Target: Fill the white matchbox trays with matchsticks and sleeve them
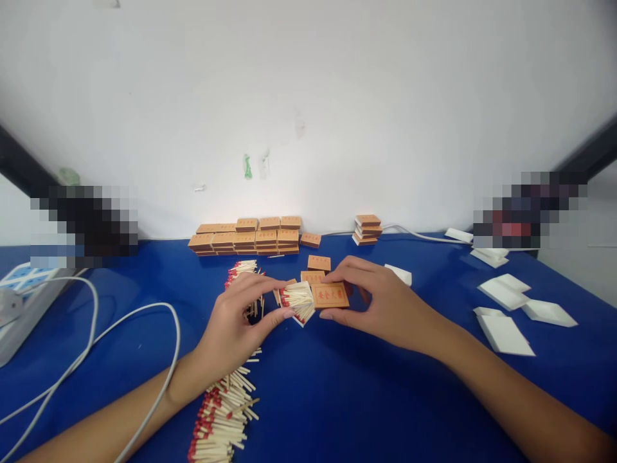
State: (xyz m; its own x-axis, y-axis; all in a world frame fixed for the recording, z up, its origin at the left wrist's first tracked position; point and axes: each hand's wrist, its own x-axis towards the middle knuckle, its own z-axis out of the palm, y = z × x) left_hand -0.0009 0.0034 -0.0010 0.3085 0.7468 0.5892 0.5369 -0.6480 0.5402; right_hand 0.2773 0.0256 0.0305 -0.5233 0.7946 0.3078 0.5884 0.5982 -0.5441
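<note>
Matches fill a white inner tray (297, 301) at the middle of the blue table (337, 386), red heads pointing left. In the head view, the left hand (236, 321) pinches this tray from its left end, thumb below and fingers above, closed on it. The right hand (380, 302) grips an orange matchbox sleeve (330, 295) by its top and bottom edges, thumb underneath, fingers over the far edge. Sleeve and tray meet end to end between the 2 hands; the tray's right end touches the sleeve's open left end, and I cannot tell how far it sits inside.

Just behind the sleeve lie 2 more orange matchboxes (319, 263), flat on the table. Under and behind the left hand runs a long heap of loose matches (224, 418), stretching toward the near edge. Along the white wall stands a row of stacked matchboxes (248, 236), with a smaller stack (367, 229) well apart to its right. Empty white trays (504, 292) lie scattered at the far right. White cables (120, 334) loop across the left side, near a power strip (19, 302).
</note>
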